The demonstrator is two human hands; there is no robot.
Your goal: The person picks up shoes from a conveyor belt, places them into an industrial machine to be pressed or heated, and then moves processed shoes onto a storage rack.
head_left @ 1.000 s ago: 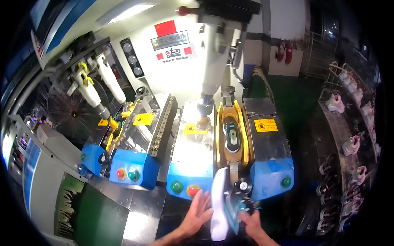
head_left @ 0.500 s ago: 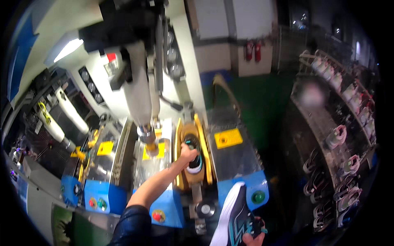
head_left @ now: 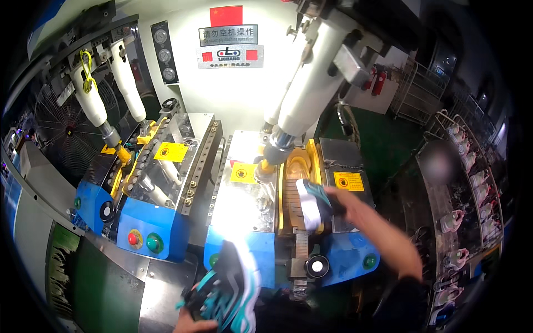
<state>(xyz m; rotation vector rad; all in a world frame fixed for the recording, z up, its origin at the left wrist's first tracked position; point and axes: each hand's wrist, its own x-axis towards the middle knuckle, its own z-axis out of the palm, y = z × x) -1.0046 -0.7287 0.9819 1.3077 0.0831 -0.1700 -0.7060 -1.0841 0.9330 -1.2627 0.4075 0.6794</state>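
Right hand (head_left: 344, 208) grips a light, soft shoe (head_left: 312, 202) by its heel over the press (head_left: 294, 188); left hand (head_left: 194, 322) clutches another sneaker (head_left: 233, 288).

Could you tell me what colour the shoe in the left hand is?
Teal and black shoe, white sole; head view.

Glossy blue painted casing (head_left: 145, 228) and bright reflecting bare metal plate (head_left: 242, 202) are showing on the press, while the teal sneaker (head_left: 230, 291) is looking knitted, matt.
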